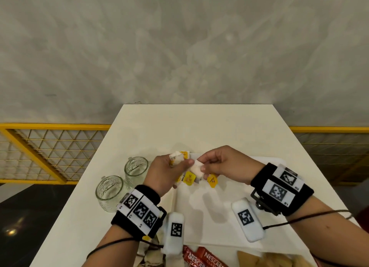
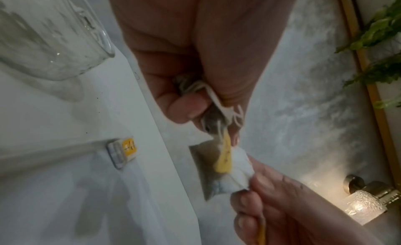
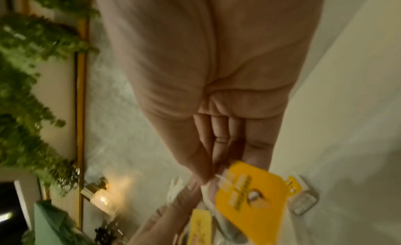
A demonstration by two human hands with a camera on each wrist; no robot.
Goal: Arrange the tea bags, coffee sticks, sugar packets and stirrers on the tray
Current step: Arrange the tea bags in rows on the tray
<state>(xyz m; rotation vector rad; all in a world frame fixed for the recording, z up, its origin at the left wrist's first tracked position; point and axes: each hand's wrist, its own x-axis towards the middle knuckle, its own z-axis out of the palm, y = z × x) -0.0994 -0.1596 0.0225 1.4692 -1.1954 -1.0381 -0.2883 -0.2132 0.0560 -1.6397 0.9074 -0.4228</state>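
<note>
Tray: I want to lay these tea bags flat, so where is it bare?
The tray is bare below both hands, left hand and right hand, and out to its right rim. Crowded: its far left corner, where tea bags already lie.

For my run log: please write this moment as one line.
left hand: grips bunch of tea bags | right hand: pinches one tea bag | both above tray | coffee sticks: near table edge
</note>
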